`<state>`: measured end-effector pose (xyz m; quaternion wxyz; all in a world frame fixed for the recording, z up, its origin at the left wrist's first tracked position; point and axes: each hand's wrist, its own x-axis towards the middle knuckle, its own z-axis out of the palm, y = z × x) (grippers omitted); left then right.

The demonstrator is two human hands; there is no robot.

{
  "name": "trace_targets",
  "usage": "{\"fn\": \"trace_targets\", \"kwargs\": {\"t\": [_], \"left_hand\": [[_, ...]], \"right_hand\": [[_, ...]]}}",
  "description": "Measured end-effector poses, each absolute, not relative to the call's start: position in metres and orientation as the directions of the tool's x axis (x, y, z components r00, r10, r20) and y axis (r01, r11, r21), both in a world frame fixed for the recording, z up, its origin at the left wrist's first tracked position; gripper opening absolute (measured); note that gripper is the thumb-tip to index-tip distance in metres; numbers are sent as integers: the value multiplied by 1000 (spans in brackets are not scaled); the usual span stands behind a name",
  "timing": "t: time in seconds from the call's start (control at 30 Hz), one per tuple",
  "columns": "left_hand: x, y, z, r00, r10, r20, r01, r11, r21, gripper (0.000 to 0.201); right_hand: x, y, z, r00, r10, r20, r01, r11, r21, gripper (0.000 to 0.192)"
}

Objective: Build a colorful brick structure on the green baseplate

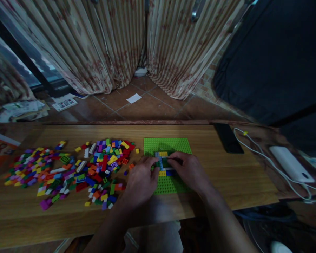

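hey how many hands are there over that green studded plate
2. The left hand is at the left side of the small brick build, and the right hand is at its right side, both over the green baseplate. No others show.

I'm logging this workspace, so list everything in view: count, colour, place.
Studded baseplate: one, lime green, on the table
Built bricks: several, yellow and blue among them, on the baseplate
Loose bricks: too many to count, mixed colours, table's left side
Wooden table: one, brown, foreground
Smartphone: one, black, table's right end
Device, possibly a power bank: one, white, far right
Cable: at least one, white, beside the device
Curtains: several panels, striped beige and reddish, background
Paper sheet: one, white, on the floor
Tiled floor: one, brown, beyond the table
Papers: several, mostly whitish, far left
Fabric: one expanse, dark blue, upper right
Small dim items: count unclear
Left hand: one, bare, left of the built bricks
Right hand: one, bare, right of them
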<state>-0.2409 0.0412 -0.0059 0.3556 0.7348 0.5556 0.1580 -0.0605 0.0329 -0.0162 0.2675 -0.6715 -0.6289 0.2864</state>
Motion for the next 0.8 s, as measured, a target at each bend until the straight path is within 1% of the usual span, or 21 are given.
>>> {"fn": "trace_targets", "kwargs": {"t": [0.27, 0.43, 0.53, 0.67, 0.8], "left_hand": [[-241, 40, -11, 362, 924, -123, 713, -189, 676, 33], [-240, 38, -11, 372, 920, -124, 713, -197, 673, 34], [-241, 38, -12, 369, 923, -110, 712, -205, 672, 33], [-242, 38, -14, 369, 925, -90, 707, -217, 674, 33], [-242, 38, -13, 376, 923, -85, 693, -219, 687, 33]], "right_hand": [[-66, 31, -15, -6, 1000, 4, 814, 7, -581, 16], [-69, 29, -12, -18, 996, 82, 909, 50, -413, 18], [-72, 28, -12, -51, 988, 143, 934, 98, -345, 18], [-74, 27, -12, -123, 974, 193, 937, 178, -302, 17], [-71, 26, -12, -136, 972, 193, 929, 193, -316, 19]]}}
